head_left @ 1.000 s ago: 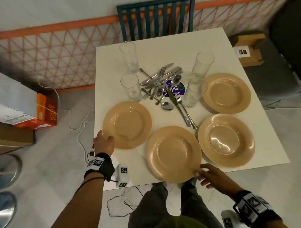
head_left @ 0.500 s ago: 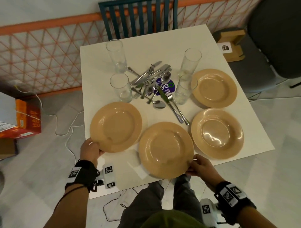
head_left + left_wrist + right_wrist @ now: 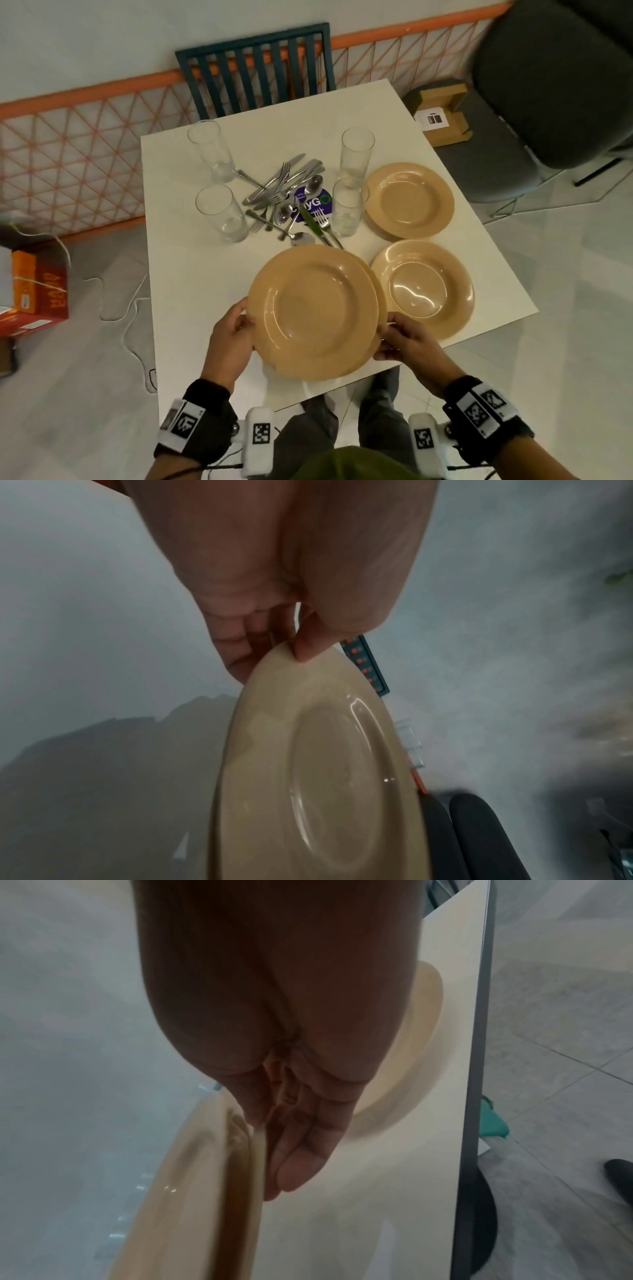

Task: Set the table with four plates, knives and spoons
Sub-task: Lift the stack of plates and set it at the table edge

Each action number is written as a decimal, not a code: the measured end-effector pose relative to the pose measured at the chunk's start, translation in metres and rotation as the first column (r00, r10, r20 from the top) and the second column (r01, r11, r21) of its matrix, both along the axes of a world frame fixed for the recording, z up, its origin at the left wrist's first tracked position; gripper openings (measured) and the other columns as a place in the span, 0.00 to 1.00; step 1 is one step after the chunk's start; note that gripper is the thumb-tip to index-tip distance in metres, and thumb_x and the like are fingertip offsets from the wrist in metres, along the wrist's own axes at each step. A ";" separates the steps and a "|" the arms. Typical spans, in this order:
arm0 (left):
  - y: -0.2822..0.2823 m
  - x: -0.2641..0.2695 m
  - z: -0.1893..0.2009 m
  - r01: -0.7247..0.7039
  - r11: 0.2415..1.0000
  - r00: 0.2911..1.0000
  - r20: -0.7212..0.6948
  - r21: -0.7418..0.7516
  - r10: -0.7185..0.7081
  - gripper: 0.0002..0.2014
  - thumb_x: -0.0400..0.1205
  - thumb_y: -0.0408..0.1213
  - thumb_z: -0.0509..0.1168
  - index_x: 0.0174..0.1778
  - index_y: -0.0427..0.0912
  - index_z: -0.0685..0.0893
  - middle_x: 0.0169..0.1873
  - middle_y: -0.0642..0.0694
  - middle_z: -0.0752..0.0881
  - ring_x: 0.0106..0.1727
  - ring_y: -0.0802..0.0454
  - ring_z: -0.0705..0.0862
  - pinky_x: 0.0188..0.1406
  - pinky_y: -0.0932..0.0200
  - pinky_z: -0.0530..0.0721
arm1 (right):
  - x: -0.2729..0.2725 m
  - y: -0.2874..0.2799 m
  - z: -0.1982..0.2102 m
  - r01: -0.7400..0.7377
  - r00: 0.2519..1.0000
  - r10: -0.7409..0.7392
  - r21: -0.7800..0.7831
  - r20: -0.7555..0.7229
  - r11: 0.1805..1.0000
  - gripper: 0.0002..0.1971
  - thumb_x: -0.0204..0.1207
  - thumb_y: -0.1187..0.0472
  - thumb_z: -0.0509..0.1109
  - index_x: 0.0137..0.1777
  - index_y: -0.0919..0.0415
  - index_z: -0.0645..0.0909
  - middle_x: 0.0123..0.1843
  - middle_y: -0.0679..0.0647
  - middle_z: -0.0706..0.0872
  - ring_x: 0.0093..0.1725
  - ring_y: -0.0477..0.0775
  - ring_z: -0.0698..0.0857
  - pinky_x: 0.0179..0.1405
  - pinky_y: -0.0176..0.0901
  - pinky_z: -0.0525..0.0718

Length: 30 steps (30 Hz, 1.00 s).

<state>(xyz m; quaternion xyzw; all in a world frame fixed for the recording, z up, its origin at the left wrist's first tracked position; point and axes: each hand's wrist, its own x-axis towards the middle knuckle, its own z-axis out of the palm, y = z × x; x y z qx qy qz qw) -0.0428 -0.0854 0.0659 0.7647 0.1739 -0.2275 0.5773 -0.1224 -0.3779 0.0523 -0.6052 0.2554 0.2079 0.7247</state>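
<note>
Plates that lay side by side a moment ago, one under each hand, are now brought together: the tan glazed plate (image 3: pixel 313 310) held by the left hand (image 3: pixel 228 337) sits over a second tan plate (image 3: pixel 379 303), of which only the right edge shows, at the six o'clock edge of the white square table (image 3: pixel 191 274). To my eye that reads as gathering the plates before dealing them out to four places, so the laying proper has hardly begun. The left hand pinches the top plate's rim at nine o'clock, thumb (image 3: pixel 308 647) on the upper face and fingers curled beneath. The right hand (image 3: pixel 409 337) is at three o'clock, thumb on top and long fingers (image 3: pixel 301 1156) nearly straight under the rims; which plate it holds I cannot tell. Two more tan plates (image 3: pixel 409 200) (image 3: pixel 423 289) lie flat at three o'clock, and the heap of steel knives, forks and spoons (image 3: pixel 291 202) sits untouched at centre among four clear tumblers (image 3: pixel 221 212).
</note>
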 end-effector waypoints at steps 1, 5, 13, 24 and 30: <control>-0.008 0.000 0.001 0.017 0.999 1.000 0.016 0.027 -0.017 0.20 0.83 0.35 0.59 0.60 0.68 0.83 0.50 0.50 0.89 0.54 0.47 0.87 0.58 0.40 0.86 | -0.001 -0.006 0.002 0.009 1.000 -0.009 0.004 0.010 1.000 0.10 0.86 0.63 0.63 0.61 0.66 0.82 0.49 0.64 0.90 0.44 0.60 0.88 0.49 0.49 0.90; -0.042 -0.001 0.003 0.105 0.991 0.993 0.036 0.082 -0.109 0.20 0.78 0.44 0.58 0.61 0.72 0.81 0.55 0.57 0.87 0.58 0.50 0.86 0.61 0.38 0.85 | -0.011 -0.038 0.005 0.020 0.999 -0.020 0.007 0.034 1.000 0.11 0.86 0.63 0.63 0.62 0.65 0.82 0.50 0.64 0.90 0.44 0.59 0.88 0.49 0.49 0.90; -0.113 -0.010 0.001 0.145 0.988 0.989 0.008 0.057 -0.146 0.24 0.83 0.29 0.62 0.58 0.70 0.84 0.44 0.46 0.90 0.51 0.47 0.88 0.48 0.56 0.88 | -0.032 -0.106 0.004 0.105 0.994 -0.105 0.012 -0.009 0.994 0.14 0.88 0.59 0.59 0.62 0.65 0.83 0.54 0.72 0.87 0.46 0.62 0.87 0.55 0.57 0.90; -0.215 -0.018 -0.009 0.285 0.954 0.958 -0.015 0.094 -0.285 0.20 0.85 0.38 0.64 0.74 0.53 0.79 0.44 0.49 0.87 0.46 0.51 0.86 0.45 0.61 0.88 | -0.065 -0.198 -0.011 0.212 0.974 -0.210 0.022 -0.087 0.977 0.12 0.87 0.59 0.63 0.65 0.61 0.81 0.61 0.68 0.85 0.60 0.70 0.85 0.59 0.61 0.89; -0.246 -0.015 -0.006 0.314 0.942 0.949 -0.014 0.119 -0.314 0.18 0.84 0.43 0.65 0.72 0.52 0.80 0.49 0.48 0.88 0.49 0.49 0.87 0.45 0.59 0.88 | -0.079 -0.225 -0.014 0.245 0.965 -0.229 0.130 -0.130 0.961 0.14 0.86 0.62 0.61 0.68 0.60 0.79 0.64 0.74 0.80 0.55 0.66 0.85 0.63 0.70 0.83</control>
